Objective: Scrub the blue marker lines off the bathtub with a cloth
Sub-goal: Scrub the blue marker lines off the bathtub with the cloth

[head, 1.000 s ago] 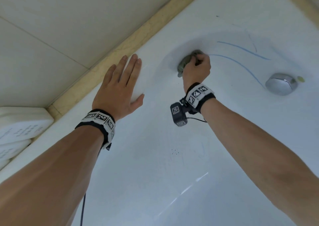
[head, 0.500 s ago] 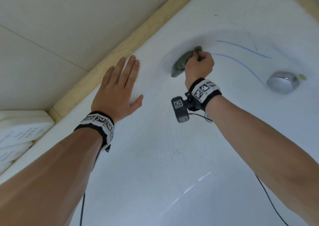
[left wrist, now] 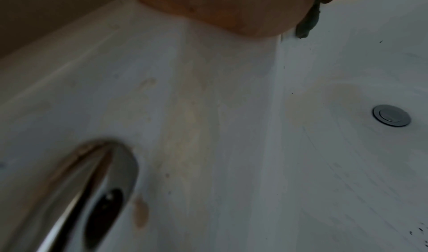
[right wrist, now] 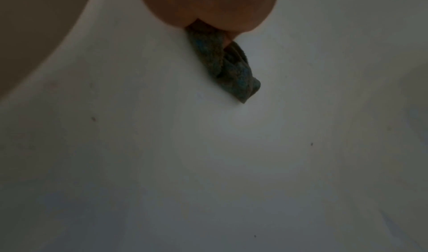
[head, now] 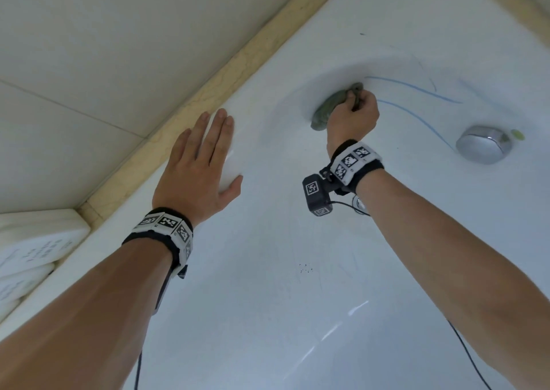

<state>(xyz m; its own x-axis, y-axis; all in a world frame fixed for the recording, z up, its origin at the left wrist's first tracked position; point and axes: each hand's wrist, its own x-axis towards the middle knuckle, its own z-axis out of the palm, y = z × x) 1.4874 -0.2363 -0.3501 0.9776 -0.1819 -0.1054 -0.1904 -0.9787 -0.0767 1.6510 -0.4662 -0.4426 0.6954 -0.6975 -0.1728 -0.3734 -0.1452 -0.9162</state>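
**Scrubbing at the curved tub wall, blue lines lying just to the right**

Gripping a bunched grey-green cloth (head: 329,107) in the right hand (head: 352,116), fingers curled tight round it, and pressing it against the white bathtub (head: 268,315) where the wall curves inward. Trailing below the fist in the right wrist view, the cloth (right wrist: 228,67) touching the tub surface (right wrist: 208,164), with blue tinting in its folds.

Bracing with the left hand (head: 199,169), fingers straight and together, thumb spread, palm lying flat on the tub's sloping wall just inside the beige stone edging (head: 190,116). Holding nothing there. Keeping the two hands well apart, the left one lower and nearer the rim.

Running rightward from the cloth, two blue marker lines (head: 416,89): the upper one sweeping across the wall, the lower one curving down toward the chrome overflow cap (head: 483,144). Showing fainter blue smears above and beyond them.

Showing in the left wrist view a round chrome drain (left wrist: 391,115) on the tub floor and a blurred chrome fitting (left wrist: 76,192) close to the lens.
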